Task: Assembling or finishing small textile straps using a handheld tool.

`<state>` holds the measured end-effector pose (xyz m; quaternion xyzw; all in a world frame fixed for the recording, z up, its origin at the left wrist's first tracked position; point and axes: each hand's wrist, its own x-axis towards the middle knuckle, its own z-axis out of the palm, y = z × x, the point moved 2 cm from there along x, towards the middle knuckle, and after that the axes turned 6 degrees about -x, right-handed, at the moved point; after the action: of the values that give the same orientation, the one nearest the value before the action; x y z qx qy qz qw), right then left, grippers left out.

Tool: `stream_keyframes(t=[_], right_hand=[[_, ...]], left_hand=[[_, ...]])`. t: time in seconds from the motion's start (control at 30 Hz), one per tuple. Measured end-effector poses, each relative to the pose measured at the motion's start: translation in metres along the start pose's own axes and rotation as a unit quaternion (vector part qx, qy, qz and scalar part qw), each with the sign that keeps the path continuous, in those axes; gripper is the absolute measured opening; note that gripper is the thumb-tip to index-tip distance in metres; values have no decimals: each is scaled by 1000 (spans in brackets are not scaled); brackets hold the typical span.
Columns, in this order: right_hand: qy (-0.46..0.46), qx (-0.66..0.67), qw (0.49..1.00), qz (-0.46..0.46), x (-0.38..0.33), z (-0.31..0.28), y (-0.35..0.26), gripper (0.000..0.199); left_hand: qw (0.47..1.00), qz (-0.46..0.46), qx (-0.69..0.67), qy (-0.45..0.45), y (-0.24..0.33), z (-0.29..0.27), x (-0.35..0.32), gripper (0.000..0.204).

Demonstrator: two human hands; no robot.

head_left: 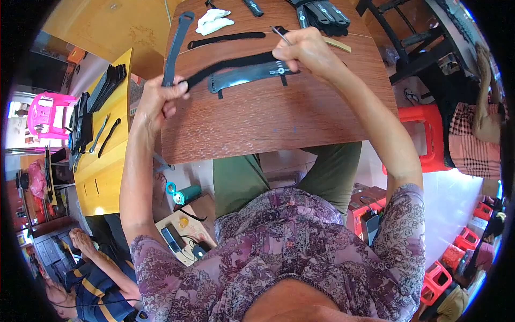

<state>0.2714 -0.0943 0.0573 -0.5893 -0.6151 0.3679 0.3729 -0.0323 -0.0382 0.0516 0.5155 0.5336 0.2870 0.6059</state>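
A black fabric strap [230, 63] runs stretched between my two hands above the table. My left hand [158, 99] grips its left end. A flat grey strap [173, 51] with a slotted end also rises from that hand. My right hand [308, 51] pinches the strap's other end and holds a thin metal tool [281, 35]; the tool's exact kind does not show. Just below the stretched strap lies a shiny dark grey curved strip [244, 78], with short black tabs under its lower edge. Another black strap [228, 38] lies beyond it.
A white cloth [214, 21] and a pile of dark straps [322, 19] lie at the table's [230, 129] far side. To the left, a yellow board [102, 182] bears more straps. A red stool [424, 139] stands right; a teal bottle [188, 194] sits below left. Other people sit nearby.
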Motion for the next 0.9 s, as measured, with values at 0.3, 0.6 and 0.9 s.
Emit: stream_keyframes(t=[0.3, 0.6, 0.9], right_hand=[[47, -211, 975, 59, 69, 28, 34, 20], [89, -305, 947, 54, 64, 16, 46, 25], [70, -124, 990, 7, -1, 23, 7, 27]], left_hand=[[994, 29, 36, 101, -16, -1, 92, 10], [956, 82, 224, 171, -10, 13, 94, 15], [957, 146, -187, 169, -11, -10, 40, 22]])
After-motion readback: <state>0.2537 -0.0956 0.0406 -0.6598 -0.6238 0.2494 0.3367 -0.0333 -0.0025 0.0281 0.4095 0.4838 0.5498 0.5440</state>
